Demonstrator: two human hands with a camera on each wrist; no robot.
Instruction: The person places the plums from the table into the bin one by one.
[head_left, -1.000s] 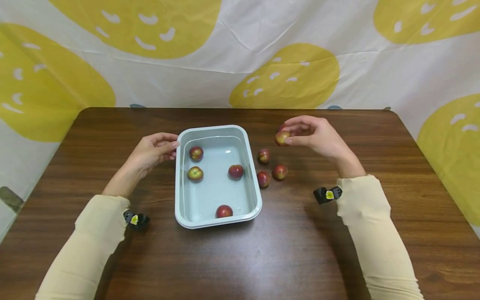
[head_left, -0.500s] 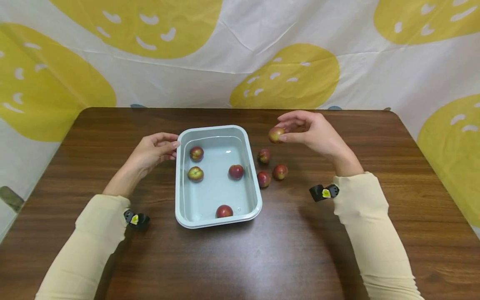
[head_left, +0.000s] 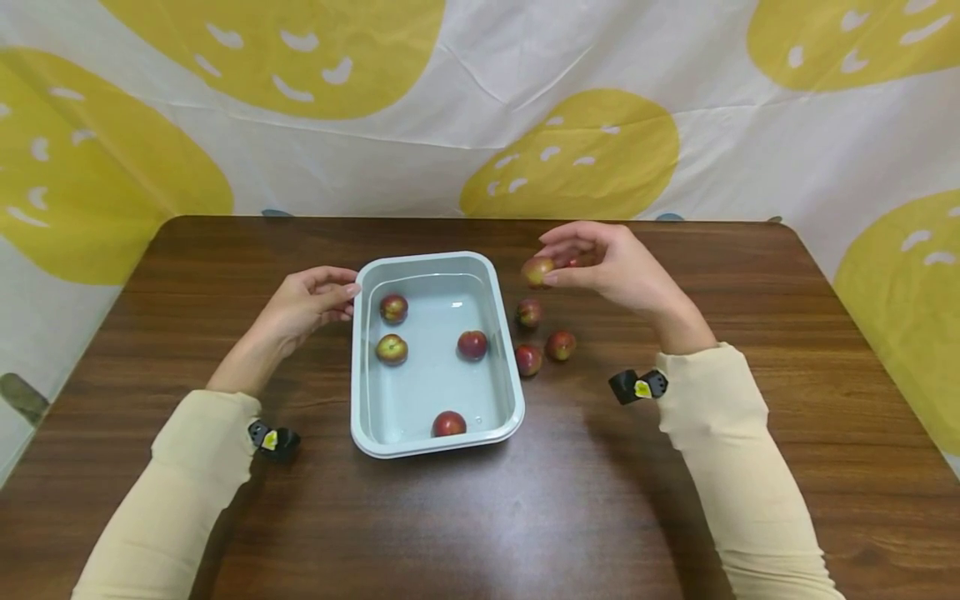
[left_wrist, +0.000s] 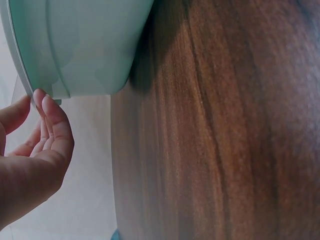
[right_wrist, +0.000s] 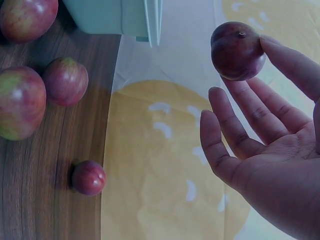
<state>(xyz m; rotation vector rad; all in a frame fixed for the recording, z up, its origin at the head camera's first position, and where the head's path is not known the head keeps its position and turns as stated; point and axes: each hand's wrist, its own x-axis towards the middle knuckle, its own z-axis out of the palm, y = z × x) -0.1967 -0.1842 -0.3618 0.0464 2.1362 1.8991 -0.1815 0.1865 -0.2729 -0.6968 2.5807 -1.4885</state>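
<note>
1. A dark brown wooden tabletop (head_left: 585, 500) with visible grain.
2. Behind it hangs a white cloth backdrop (head_left: 480, 100) printed with big yellow blobs.
3. Three loose reddish fruits (head_left: 529, 312) (head_left: 528, 359) (head_left: 560, 344) lie clustered on the tabletop.

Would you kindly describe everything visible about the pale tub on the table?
The tub is a pale blue-green rectangular basin with rounded corners and a rolled rim, plastic by its look. It stands upright on the dark wooden table, long side running away from the person. It appears to hold shallow clear water, and four small red-yellow fruits sit inside. The left hand touches its far left rim with its fingertips. Three more fruits lie on the table just beyond its right wall.
</note>
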